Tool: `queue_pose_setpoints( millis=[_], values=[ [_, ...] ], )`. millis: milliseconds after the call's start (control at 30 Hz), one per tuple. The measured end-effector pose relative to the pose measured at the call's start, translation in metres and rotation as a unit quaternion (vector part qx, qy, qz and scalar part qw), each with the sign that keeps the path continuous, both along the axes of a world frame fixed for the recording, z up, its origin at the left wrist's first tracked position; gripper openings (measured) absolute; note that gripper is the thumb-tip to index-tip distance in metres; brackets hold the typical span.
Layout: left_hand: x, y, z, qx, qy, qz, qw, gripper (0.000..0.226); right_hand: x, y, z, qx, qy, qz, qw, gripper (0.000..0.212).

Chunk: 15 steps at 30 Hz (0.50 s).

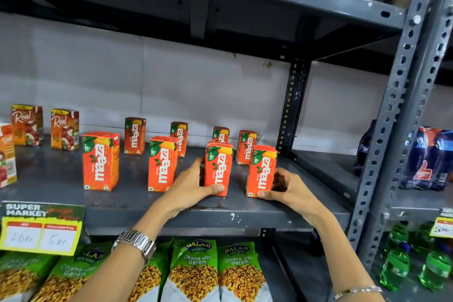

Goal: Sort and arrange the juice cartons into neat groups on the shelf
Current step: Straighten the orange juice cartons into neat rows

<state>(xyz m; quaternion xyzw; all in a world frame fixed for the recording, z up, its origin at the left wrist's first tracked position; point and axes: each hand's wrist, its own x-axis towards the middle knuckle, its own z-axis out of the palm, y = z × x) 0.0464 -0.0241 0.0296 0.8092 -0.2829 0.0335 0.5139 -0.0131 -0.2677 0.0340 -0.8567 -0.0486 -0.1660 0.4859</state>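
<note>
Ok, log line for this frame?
left hand: gripping Maaza carton | right hand: gripping rightmost front Maaza carton | both upright on shelf

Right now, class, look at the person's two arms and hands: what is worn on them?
Both forearms are bare, with no sleeves or gloves in view. The left wrist carries a silver metal watch with a broad linked band. The right wrist has a thin silver bracelet. No rings show on the left hand or right hand.

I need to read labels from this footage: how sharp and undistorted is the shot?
Head view: Maaza cartons read sharply at centre; handwritten price tag and snack packs blur toward the lower edge; wide-angle lens bends the shelf upright.
</note>
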Motion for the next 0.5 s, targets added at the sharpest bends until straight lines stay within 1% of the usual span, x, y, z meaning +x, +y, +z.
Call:
queue_pose_setpoints(
  millis=[367, 500],
  values=[
    [-0.0002, 0.0007, 0.0008, 0.01, 0.007, -0.005, 1.0, 0.079, 0.0, 0.0005, 0.0011, 0.007, 0.009, 0.001, 1.0, 0.05],
    [-0.0006, 0.0011, 0.0029, 0.029, 0.021, -0.017, 0.999, 0.078, -0.0004, 0.0001, 0.0002, 0.007, 0.014, 0.0, 1.0, 0.05]
  ],
)
